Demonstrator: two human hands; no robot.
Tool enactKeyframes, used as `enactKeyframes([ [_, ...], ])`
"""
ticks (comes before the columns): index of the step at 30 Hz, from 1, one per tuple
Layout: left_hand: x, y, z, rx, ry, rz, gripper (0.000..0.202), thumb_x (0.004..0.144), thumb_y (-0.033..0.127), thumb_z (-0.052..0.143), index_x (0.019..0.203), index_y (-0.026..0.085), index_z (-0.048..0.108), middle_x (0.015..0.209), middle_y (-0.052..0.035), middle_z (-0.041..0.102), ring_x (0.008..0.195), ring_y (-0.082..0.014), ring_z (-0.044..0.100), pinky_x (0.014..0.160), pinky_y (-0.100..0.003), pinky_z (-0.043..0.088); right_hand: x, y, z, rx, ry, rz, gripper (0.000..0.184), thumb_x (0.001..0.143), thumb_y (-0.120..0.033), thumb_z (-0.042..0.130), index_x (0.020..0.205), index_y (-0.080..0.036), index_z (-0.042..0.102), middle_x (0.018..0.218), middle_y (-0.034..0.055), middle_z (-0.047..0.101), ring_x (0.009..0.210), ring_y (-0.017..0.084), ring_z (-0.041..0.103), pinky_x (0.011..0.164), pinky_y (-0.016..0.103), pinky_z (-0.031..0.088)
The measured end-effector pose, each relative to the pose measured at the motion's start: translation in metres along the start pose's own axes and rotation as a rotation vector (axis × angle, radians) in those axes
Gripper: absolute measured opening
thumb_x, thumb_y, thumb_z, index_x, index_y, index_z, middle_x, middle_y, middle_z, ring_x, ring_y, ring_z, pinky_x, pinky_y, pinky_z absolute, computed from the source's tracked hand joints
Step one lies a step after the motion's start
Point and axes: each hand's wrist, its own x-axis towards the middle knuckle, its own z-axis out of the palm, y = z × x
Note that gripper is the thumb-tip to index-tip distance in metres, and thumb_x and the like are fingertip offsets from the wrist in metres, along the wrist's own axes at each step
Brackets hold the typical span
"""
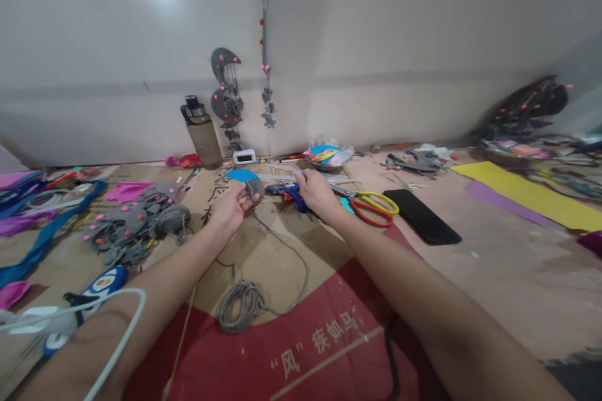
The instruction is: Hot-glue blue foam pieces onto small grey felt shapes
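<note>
Forearms reach inward from the lower corners of the head view, meeting near the centre of the frame. The left hand, left of centre, is turned with its fingers curled, pinching a grey piece between thumb and fingers. Right of centre, the right hand bends over a blue tool, thumb and forefinger close together; whether it grips the tool cannot be told, since the hand covers part of it. Both elbows are cut off, and a white cable crosses the left forearm at lower left. The grey piece looks flat and round-edged, partly hidden by fingers; a bright blue piece shows just above it, their join unclear. Grey cord lies coiled at lower centre.
</note>
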Motion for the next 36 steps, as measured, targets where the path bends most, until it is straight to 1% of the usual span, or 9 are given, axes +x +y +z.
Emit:
enactKeyframes([
  [2,0.006,0.0,-0.005,-0.023,0.008,-0.002,0.006,0.076,0.01,0.056,0.07,0.012,0.055,0.071,-0.0077,0.066,0.065,-0.0127,0.064,0.063,-0.027,0.056,-0.004,0.004,0.003,-0.117,-0.105,0.055,0.03,0.077,-0.045,0.053,0.065,-0.018,0.053,0.07,0.0117,0.062,0.075,0.022,0.059,0.068,0.03,0.04],
  [5,0.01,0.0,-0.009,-0.025,-0.012,0.034,0.007,0.076,0.01,0.055,0.07,0.011,0.055,0.07,-0.007,0.066,0.065,-0.0119,0.064,0.065,-0.027,0.056,-0.01,0.006,0.011,-0.188,-0.225,0.093,0.019,0.064,-0.032,0.067,0.063,-0.018,0.054,0.075,0.0159,0.064,0.078,0.026,0.061,0.067,0.032,0.041],
  [10,0.01,0.0,-0.01,-0.016,-0.005,0.116,0.006,0.074,0.011,0.059,0.07,0.011,0.055,0.067,-0.006,0.064,0.062,-0.0125,0.064,0.066,-0.03,0.056,-0.007,0.008,0.016,-0.164,-0.289,0.149,0.005,0.064,-0.019,0.06,0.065,-0.017,0.055,0.069,0.0134,0.064,0.068,0.026,0.062,0.061,0.033,0.043],
  [13,0.008,0.0,-0.009,-0.017,-0.002,0.137,0.007,0.073,0.01,0.06,0.068,0.011,0.054,0.062,-0.0039,0.062,0.058,-0.0119,0.063,0.067,-0.031,0.056,-0.003,0.005,0.014,-0.096,-0.22,0.175,0.016,0.07,-0.024,0.054,0.084,-0.016,0.056,0.079,0.0127,0.064,0.071,0.024,0.062,0.062,0.033,0.045],
  [17,0.008,0.002,-0.011,-0.01,-0.002,0.161,0.009,0.071,0.012,0.062,0.069,0.012,0.054,0.063,-0.004,0.062,0.06,-0.0121,0.063,0.069,-0.032,0.056,-0.007,-0.009,0.015,0.226,-0.048,0.079,0.036,0.073,-0.021,0.048,0.108,-0.017,0.046,0.089,0.0091,0.062,0.072,0.02,0.059,0.062,0.032,0.047],
  [22,0.009,0.006,-0.012,0.025,-0.01,0.198,0.012,0.068,0.016,0.065,0.067,0.012,0.054,0.058,0.0007,0.059,0.052,-0.0076,0.057,0.07,-0.031,0.055,-0.025,-0.033,0.016,0.57,-0.195,-0.051,0.036,0.077,-0.023,0.047,0.113,-0.02,0.041,0.089,0.0049,0.061,0.061,0.014,0.057,0.051,0.026,0.045],
  [25,0.009,0.006,-0.01,0.059,-0.003,0.218,0.015,0.067,0.018,0.067,0.063,0.013,0.053,0.049,0.0061,0.049,0.044,-0.0035,0.048,0.07,-0.028,0.055,-0.032,-0.04,0.015,0.55,-0.228,-0.124,0.032,0.08,-0.025,0.048,0.112,-0.02,0.045,0.094,0.0051,0.062,0.067,0.013,0.057,0.058,0.027,0.047],
  [30,0.008,0.003,-0.009,0.071,-0.009,0.252,0.017,0.065,0.021,0.07,0.064,0.013,0.054,0.059,0.0026,0.054,0.054,-0.0061,0.054,0.07,-0.028,0.054,-0.036,-0.041,0.012,0.363,-0.118,-0.234,0.025,0.082,-0.025,0.047,0.106,-0.02,0.049,0.097,0.0058,0.061,0.087,0.018,0.056,0.081,0.033,0.043],
  [36,0.002,0.003,-0.005,0.084,-0.004,0.253,0.018,0.064,0.02,0.07,0.063,0.013,0.054,0.057,0.0037,0.052,0.053,-0.0053,0.051,0.071,-0.029,0.054,-0.038,-0.043,0.011,0.279,-0.166,-0.224,0.024,0.082,-0.027,0.046,0.105,-0.019,0.048,0.094,0.0068,0.061,0.084,0.019,0.055,0.078,0.034,0.042],
])
